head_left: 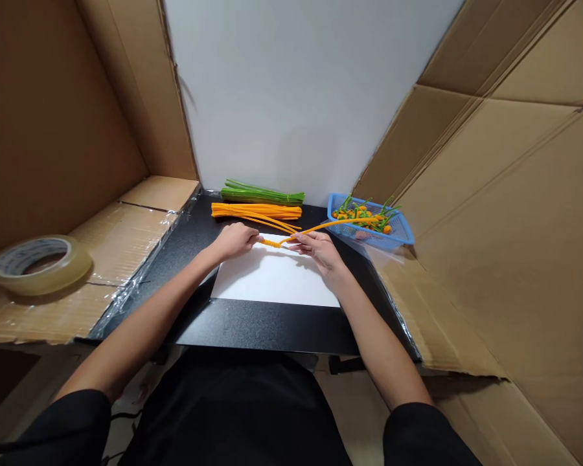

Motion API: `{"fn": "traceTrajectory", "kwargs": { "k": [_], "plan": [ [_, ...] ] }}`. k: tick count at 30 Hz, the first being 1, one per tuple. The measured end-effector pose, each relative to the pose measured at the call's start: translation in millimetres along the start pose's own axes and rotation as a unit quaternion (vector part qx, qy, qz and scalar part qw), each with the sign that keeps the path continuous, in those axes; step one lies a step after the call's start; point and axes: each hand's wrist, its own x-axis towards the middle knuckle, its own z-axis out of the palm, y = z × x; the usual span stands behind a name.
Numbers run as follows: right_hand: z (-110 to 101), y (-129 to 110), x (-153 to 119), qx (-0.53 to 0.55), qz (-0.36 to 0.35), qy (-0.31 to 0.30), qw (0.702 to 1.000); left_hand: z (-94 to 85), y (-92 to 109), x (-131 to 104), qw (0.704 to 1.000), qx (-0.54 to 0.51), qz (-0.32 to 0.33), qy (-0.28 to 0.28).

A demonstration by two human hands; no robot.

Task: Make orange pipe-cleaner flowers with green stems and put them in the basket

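Observation:
An orange pipe cleaner is coiled at one end around a thin rod; its loose length rises to the right toward the basket. My left hand is closed in a pinch at the left end of the coil. On the right side, my right hand pinches the pipe cleaner where it leaves the coil, with the rod running under the fingers. The rod's kind is hidden by the hands. Both hands are over a white sheet of paper. Just behind them lies a bundle of orange pipe cleaners, several strewn loose.
Behind the orange bundle is a green pipe cleaner bundle. A blue basket at the right holds small orange and green pieces. A tape roll sits on cardboard at left. Cardboard walls flank the black table.

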Motion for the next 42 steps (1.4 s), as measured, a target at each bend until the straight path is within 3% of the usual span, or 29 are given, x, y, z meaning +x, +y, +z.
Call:
{"fn": "traceTrajectory", "kwargs": {
  "k": [4, 7, 13, 22, 27, 31, 37, 39, 42],
  "plan": [
    [-1, -4, -2, 0.024, -0.029, 0.002, 0.999, -1.6, -1, 0, 0.992, -0.074, -0.063, 0.079],
    [-3, -6, -3, 0.039, -0.038, -0.004, 0.999, -4.5, -1, 1, 0.975, -0.172, -0.071, 0.125],
    [0, -7, -4, 0.018, -0.038, -0.012, 0.999, 0.6, 3, 2, 0.942, -0.287, -0.084, 0.154],
    [7, 0, -4, -0.054, -0.058, -0.040, 0.996, 1.2, 16, -4, 0.944, -0.244, -0.096, 0.198],
    [1, -3, -3, -0.001, -0.007, -0.023, 1.000, 4.8, 9, 4, 0.896, -0.411, -0.099, 0.132],
    [-5, -2, -2, 0.092, 0.106, -0.035, 0.990, -4.3, 9, 3, 0.865, -0.501, -0.016, 0.021],
    [-7, 1, 1, 0.050, 0.127, -0.055, 0.989, -20.2, 10, -6, 0.912, -0.365, 0.106, -0.156],
    [-8, 1, 1, 0.006, 0.117, -0.049, 0.992, -18.4, 10, -6, 0.929, -0.304, 0.124, -0.171],
    [-10, 0, 2, -0.029, 0.088, -0.028, 0.995, -9.7, 8, -4, 0.963, -0.204, 0.122, -0.126]
  ]
}}
